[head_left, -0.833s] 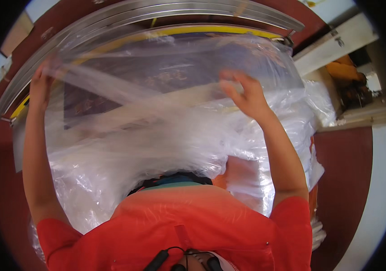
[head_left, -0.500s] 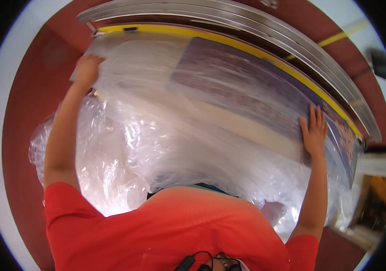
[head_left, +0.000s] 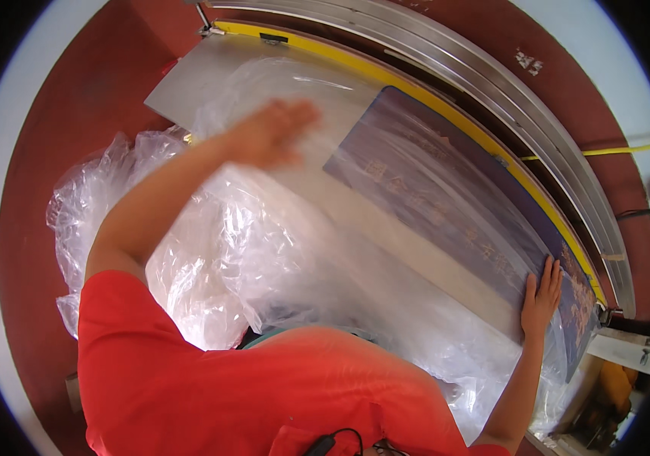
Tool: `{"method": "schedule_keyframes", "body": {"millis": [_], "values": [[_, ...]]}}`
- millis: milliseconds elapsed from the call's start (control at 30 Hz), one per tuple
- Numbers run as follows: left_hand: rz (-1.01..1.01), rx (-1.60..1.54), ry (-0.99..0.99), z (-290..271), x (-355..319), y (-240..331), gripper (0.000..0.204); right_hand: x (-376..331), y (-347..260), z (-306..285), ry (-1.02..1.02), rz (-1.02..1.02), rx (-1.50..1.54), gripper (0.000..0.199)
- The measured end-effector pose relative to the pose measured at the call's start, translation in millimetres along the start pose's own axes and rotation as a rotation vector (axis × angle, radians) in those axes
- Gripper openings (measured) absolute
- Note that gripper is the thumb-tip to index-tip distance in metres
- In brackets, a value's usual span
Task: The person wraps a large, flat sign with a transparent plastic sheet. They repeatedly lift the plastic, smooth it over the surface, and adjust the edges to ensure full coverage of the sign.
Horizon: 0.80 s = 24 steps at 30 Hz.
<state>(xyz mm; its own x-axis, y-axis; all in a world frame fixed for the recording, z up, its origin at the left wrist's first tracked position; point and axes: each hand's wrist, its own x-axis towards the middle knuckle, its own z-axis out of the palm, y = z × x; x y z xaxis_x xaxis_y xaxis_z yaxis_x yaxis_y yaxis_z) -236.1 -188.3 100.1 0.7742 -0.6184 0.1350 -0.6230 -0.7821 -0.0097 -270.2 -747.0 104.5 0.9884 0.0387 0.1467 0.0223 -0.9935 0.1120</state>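
Resting the right hand (head_left: 542,300) spread on clear plastic (head_left: 264,235) over the right end of the blue panel (head_left: 420,156); holding the left hand (head_left: 275,135) left of that panel, too blurred to tell pinch from spread. Could crease the plastic by pressing unevenly. Can see, past the panel's right end, a white-fronted box (head_left: 624,350) holding something orange (head_left: 614,386).

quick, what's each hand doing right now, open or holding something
Left hand: blurred above the clear plastic film; grip cannot be told.
Right hand: open, laid flat on the film-covered panel, not gripping.
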Motion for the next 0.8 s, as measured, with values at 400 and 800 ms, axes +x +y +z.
{"method": "schedule_keyframes", "body": {"millis": [400, 800], "values": [[-0.775, 0.22, 0.182, 28, 14, -29, 0.064, -1, 2, -3, -0.025, -0.051, 0.028, 0.049], [-1.118, -0.038, 0.288, 18, 19, -150, 0.028, 23, -23, 1, -0.037, -0.029, -0.037, 0.051]]}}
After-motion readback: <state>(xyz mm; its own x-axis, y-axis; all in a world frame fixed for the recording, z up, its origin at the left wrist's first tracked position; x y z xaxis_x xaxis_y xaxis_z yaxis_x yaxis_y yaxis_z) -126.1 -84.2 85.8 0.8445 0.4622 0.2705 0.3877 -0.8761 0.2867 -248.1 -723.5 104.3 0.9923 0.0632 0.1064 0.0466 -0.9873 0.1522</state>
